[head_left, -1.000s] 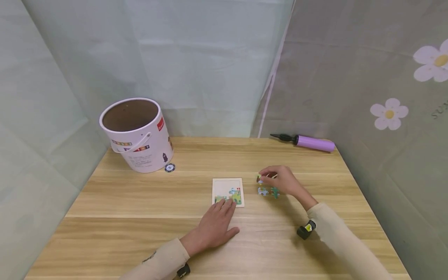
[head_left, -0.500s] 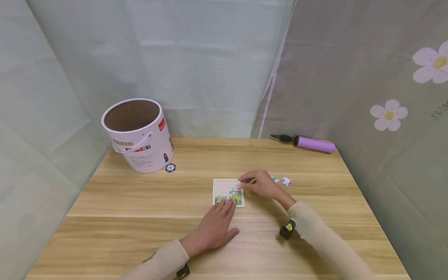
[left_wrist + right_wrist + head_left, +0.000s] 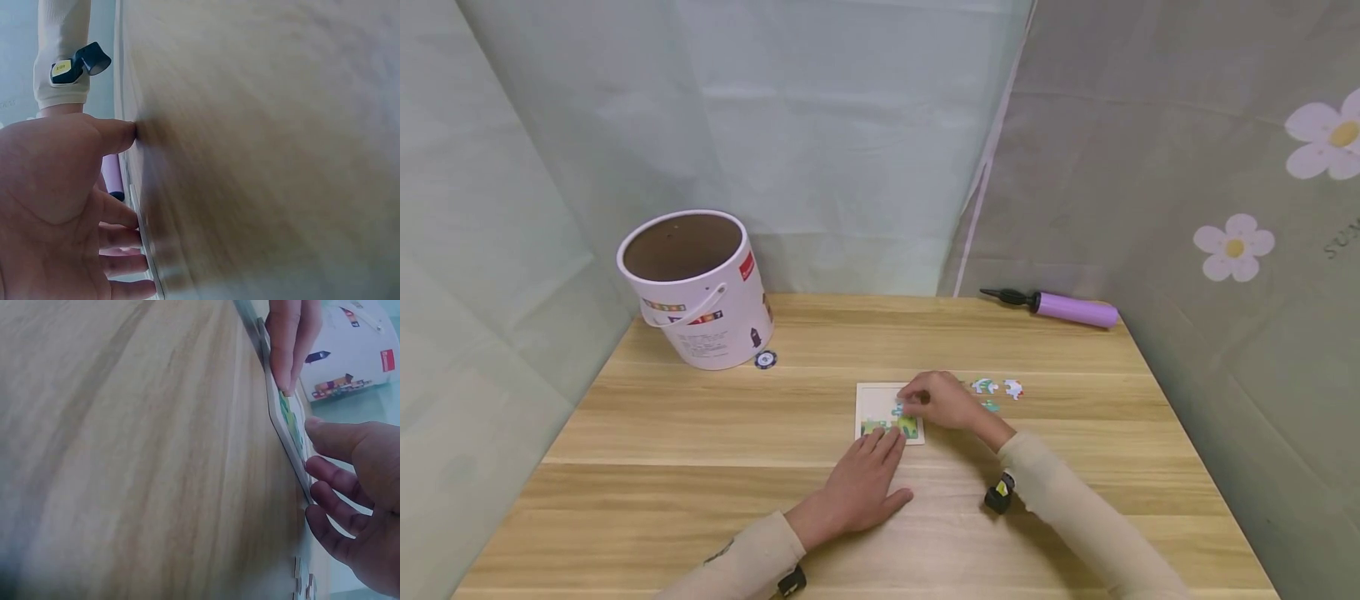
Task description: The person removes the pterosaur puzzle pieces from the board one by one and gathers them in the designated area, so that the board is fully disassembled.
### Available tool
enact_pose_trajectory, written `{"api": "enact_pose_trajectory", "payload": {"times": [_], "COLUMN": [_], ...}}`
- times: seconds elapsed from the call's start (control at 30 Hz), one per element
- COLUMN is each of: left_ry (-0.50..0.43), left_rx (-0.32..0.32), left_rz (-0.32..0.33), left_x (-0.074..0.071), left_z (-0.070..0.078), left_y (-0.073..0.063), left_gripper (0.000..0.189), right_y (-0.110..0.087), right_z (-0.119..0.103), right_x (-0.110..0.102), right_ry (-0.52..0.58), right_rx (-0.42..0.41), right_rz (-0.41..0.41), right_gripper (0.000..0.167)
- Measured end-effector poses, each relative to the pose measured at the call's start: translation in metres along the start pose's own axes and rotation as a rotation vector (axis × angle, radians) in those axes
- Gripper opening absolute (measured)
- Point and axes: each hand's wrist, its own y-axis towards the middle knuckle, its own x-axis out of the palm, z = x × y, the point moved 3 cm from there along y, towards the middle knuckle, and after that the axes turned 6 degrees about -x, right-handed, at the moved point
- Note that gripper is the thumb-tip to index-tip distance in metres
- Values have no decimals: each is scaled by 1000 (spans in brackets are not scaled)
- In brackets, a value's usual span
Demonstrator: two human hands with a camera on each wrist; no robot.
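Note:
A small jigsaw puzzle in a pale frame lies on the table, with green and blue pieces fitted along its lower and right parts. My left hand lies flat, its straight fingertips resting on the frame's near edge, thumb spread on the wood. My right hand reaches over the frame's right side, its curled fingers and thumb at the puzzle, pinching a puzzle piece that they mostly hide. In the right wrist view, the right thumb and index fingertip are close to the puzzle board.
Loose puzzle pieces lie right of the frame, some partly behind my right hand. A white bucket stands at the back left, with a poker chip beside it. A purple hand pump lies at the back right.
My right hand has moved left from the loose pieces onto the puzzle, then slightly further in over it. One loose piece has left the group. My left hand has stayed in place.

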Motion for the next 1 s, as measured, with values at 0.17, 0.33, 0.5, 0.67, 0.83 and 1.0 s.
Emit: {"api": "enact_pose_trajectory", "payload": {"times": [0.17, 0.33, 0.5, 0.67, 0.83, 1.0], "left_ry": [9, 26, 24, 18, 16, 19], "left_rx": [5, 11, 9, 7, 5, 2], "left_rz": [1, 11, 9, 6, 7, 5], "left_x": [1, 2, 2, 2, 2, 1], "left_z": [0, -1, -1, -1, -1, -1], "left_y": [0, 0, 0, 0, 1, 1], "left_gripper": [75, 75, 76, 76, 76, 76], "right_y": [1, 1, 1, 2, 2, 3], "right_z": [-2, -4, -3, 2, 4, 2], "right_x": [3, 4, 4, 7, 7, 6], "right_ry": [-77, -117, -73, 2, 89, 147], "right_rx": [-47, -78, -53, 12, 64, 79], "right_rz": [-39, -61, -45, -18, 10, 21], "right_gripper": [19, 19, 16, 14, 8, 6]}}
